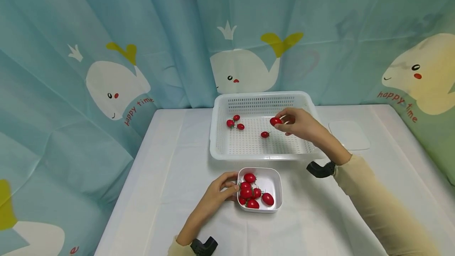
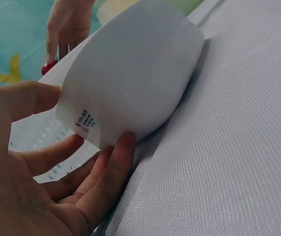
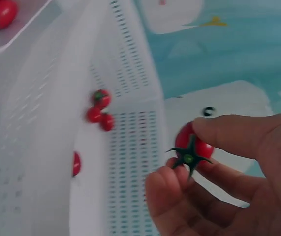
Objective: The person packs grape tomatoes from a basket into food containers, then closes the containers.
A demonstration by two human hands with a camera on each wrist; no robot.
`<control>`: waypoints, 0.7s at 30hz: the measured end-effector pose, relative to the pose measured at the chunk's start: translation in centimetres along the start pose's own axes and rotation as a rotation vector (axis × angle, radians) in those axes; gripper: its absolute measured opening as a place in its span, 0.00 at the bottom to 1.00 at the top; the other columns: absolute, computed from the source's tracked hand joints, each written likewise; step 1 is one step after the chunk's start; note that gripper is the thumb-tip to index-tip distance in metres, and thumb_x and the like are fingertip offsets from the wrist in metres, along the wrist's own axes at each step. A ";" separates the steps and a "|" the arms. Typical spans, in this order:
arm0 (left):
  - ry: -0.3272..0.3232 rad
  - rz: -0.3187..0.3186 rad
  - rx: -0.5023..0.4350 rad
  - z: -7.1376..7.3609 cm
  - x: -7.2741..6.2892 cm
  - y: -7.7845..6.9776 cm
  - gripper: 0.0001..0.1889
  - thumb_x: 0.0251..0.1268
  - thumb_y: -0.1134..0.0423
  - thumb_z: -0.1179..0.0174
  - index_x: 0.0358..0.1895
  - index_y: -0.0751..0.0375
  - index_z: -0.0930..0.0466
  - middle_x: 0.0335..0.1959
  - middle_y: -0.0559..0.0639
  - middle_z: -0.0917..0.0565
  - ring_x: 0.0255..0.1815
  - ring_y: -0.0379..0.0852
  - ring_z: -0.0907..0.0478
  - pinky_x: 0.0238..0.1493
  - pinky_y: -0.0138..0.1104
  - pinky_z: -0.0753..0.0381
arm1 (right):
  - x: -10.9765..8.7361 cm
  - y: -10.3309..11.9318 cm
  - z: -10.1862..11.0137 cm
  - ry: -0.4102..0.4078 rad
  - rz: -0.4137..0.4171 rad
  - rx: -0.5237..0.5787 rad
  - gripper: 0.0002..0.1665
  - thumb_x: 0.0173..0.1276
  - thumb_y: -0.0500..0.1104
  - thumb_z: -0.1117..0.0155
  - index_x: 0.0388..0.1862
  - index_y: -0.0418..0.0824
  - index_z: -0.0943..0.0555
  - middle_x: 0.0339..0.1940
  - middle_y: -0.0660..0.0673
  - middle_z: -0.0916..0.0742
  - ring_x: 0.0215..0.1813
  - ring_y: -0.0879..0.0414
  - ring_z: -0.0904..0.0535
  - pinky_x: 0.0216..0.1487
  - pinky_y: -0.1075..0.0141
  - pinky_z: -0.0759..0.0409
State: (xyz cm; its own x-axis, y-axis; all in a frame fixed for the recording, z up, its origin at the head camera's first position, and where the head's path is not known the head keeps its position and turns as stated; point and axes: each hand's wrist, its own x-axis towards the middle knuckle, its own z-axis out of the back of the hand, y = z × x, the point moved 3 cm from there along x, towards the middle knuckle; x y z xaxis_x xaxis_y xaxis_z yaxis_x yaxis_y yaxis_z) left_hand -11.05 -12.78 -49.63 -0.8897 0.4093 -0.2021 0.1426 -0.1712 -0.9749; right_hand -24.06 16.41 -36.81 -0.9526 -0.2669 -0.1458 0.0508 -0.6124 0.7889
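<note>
Evidently this is the filling step, as I judge it, one fruit at a time: closest in, the left hand (image 1: 219,190) grips one white box (image 1: 271,180) by its left side, thumb at the rim, fingers curled against the wall; inside I count at least seven tomatoes (image 1: 267,199), some overlapping. Beyond stands one white basket (image 1: 256,157), four tomatoes visible in it — a lone tomato (image 1: 264,134) and, farther left, a cluster of three (image 1: 230,123). Above the basket the right hand (image 1: 298,123) pinches one more tomato (image 1: 275,121) between thumb and fingertips. The next move likely calls for bringing that back over the near rim — and lowering it gently into the box. One curtain (image 1: 170,19) hangs behind.
</note>
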 end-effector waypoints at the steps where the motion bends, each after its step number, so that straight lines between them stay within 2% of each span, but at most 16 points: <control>1: 0.001 0.001 0.001 0.0 0.0 0.0 0.27 0.76 0.60 0.40 0.73 0.66 0.30 0.52 0.67 0.16 0.53 0.50 0.16 0.50 0.35 0.09 | -0.4 0.0 0.1 -0.001 0.005 0.005 0.21 0.73 0.44 0.30 0.60 0.36 0.19 0.54 0.35 0.12 0.48 0.47 0.15 0.45 0.66 0.11; 6: 0.000 0.002 0.009 0.0 0.0 0.0 0.26 0.76 0.61 0.40 0.73 0.66 0.30 0.53 0.67 0.16 0.51 0.48 0.16 0.49 0.34 0.09 | -2.5 -0.4 0.4 -0.008 0.023 0.040 0.21 0.73 0.46 0.30 0.60 0.39 0.19 0.53 0.37 0.12 0.45 0.51 0.14 0.46 0.67 0.14; 12: -0.005 0.000 0.007 0.1 -0.1 -0.2 0.26 0.76 0.61 0.40 0.73 0.66 0.30 0.53 0.67 0.16 0.51 0.47 0.16 0.49 0.34 0.10 | -4.6 -1.0 -0.5 0.018 0.083 0.128 0.20 0.73 0.45 0.29 0.60 0.40 0.18 0.54 0.39 0.12 0.50 0.51 0.14 0.49 0.66 0.11; 14: -0.004 0.005 0.005 0.1 -0.1 -0.2 0.26 0.76 0.61 0.40 0.73 0.65 0.30 0.54 0.67 0.16 0.51 0.46 0.16 0.49 0.34 0.10 | -5.2 -1.2 -1.0 0.031 0.096 0.142 0.20 0.72 0.46 0.29 0.59 0.40 0.18 0.52 0.40 0.12 0.49 0.52 0.15 0.48 0.67 0.12; 21: 0.001 0.005 0.010 0.0 -0.1 -0.1 0.26 0.77 0.61 0.40 0.73 0.65 0.30 0.53 0.67 0.16 0.53 0.49 0.16 0.49 0.34 0.10 | -6.5 -1.9 -2.1 0.084 0.141 0.187 0.18 0.71 0.44 0.28 0.58 0.45 0.16 0.49 0.43 0.11 0.48 0.54 0.15 0.47 0.65 0.13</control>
State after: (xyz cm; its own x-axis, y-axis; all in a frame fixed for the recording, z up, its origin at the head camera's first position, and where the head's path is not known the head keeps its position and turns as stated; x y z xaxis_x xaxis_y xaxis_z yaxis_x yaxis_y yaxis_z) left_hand -11.02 -12.76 -49.49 -0.8887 0.4092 -0.2066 0.1424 -0.1818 -0.9730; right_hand -17.36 17.70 -38.60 -0.9111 -0.4062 -0.0693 0.1178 -0.4180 0.9008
